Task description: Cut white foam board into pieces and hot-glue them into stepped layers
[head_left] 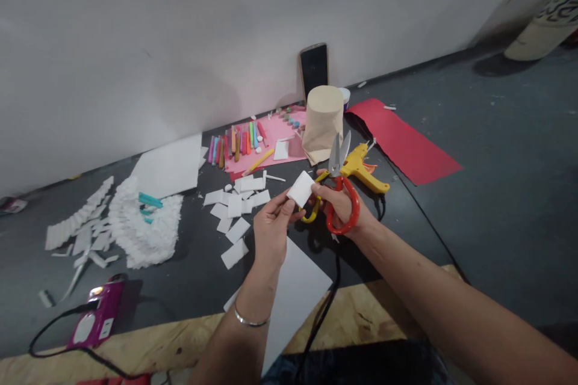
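- White piece (301,189) is at the left fingertips; its longer axis (I judge) slants away rightward.
- Left hand (273,222) pinches it.
- Right hand (339,206), touching its right edge, grips scissors (335,163), blades parted.
- Beyond right hand: glue gun (360,167).

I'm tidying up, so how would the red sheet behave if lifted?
The red sheet would probably feel light and bendy, since it looks paper-thin and its left edge appears wavy. The white scrap at its far edge might shift with it.
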Demonstrator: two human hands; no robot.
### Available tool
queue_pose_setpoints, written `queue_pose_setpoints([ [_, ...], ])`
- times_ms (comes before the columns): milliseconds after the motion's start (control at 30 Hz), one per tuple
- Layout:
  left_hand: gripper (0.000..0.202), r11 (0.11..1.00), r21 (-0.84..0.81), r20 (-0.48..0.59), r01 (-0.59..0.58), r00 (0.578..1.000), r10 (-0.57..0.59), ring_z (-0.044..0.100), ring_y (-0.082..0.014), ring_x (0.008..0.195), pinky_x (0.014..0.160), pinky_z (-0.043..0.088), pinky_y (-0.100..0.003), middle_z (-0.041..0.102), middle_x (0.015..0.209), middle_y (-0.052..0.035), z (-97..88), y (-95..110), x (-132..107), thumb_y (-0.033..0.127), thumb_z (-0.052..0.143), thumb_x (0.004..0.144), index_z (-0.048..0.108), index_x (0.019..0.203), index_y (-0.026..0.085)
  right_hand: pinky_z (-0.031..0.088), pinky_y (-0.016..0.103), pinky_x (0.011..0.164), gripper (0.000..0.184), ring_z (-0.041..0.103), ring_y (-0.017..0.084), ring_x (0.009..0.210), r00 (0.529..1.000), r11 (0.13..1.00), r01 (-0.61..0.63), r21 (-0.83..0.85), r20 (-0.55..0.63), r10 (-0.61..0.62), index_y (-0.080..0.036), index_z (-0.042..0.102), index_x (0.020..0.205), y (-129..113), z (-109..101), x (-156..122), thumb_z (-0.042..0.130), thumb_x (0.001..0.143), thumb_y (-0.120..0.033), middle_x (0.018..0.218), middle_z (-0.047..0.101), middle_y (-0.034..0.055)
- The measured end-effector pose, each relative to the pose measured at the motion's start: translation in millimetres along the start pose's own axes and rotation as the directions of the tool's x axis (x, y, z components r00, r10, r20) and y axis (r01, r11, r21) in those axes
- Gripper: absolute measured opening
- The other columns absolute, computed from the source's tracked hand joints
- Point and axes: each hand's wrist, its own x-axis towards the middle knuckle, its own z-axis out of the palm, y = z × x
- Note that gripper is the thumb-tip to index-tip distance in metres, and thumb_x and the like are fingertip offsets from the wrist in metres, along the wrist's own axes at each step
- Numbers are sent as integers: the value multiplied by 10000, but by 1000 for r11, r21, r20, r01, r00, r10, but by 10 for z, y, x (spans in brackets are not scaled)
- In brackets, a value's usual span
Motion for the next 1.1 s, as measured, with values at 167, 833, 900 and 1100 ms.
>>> queue_pose_setpoints([
  [167,358,1000,4,-36,22,999,-21,659,-122,664,682,625,-299,723,789,-25,-4,-7,6,357,852,612,768,889,145,501,262,622,543,588,99,599,1000,1000,8,4,9,-8,-233,529,1003,-20,4,-16,851,575,-326,698,589,-82],
  [833,277,994,-51,37,95,995,-93,657,-135,728,632,597,-250,711,827,-40,-27,54,59,292,808,641,727,865,150,498,310,715,456,581,141,732,941,899,338,-279,68,-333,-275,503,1018,-70,9,-72,797,672,-314,803,576,-46],
  [900,278,998,-31,54,61,997,-60,665,-157,782,626,593,-254,715,902,-61,-27,66,52,324,756,701,723,923,161,497,310,716,434,580,146,747,937,889,349,-295,95,-337,-287,495,1022,-80,18,-93,780,694,-294,815,577,-40],
  [1100,471,991,122,67,-57,997,49,670,-171,871,641,587,-246,705,1117,-64,-55,28,53,392,761,731,685,1174,250,502,305,711,411,580,147,747,934,876,354,-327,178,-311,-301,492,1028,-93,43,-150,746,710,-244,814,576,-37],
])
